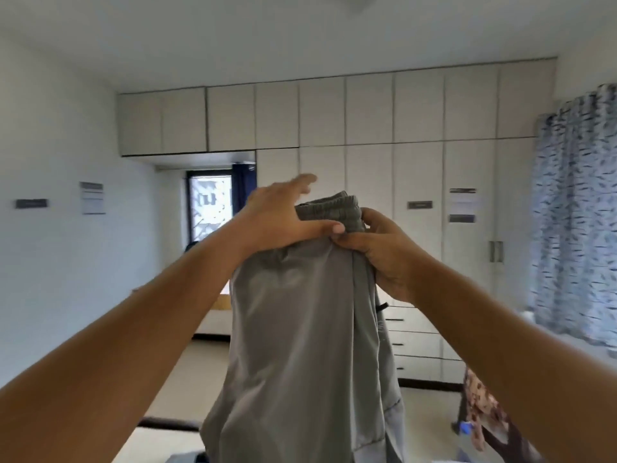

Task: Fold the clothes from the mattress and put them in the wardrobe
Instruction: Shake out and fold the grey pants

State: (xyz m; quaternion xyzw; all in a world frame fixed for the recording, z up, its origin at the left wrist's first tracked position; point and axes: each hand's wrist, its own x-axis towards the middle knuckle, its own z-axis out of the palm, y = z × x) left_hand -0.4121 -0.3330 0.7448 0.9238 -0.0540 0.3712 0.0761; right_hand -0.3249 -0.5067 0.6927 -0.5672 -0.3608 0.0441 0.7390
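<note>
Holding grey trousers aloft: right hand grips waistband; left hand fingers straight, thumb touching trousers.

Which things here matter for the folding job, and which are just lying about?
For the job: grey trousers, right hand gripping their waistband, left hand touching them, wardrobe.
Lying about: curtain, window, drawers, brown patterned cloth.

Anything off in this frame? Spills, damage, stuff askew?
Nothing stands out. The grey garment hangs intact from the right hand, left hand resting on its top. Wardrobe doors sit flush. A patterned cloth droops at lower right, loosely draped.
</note>
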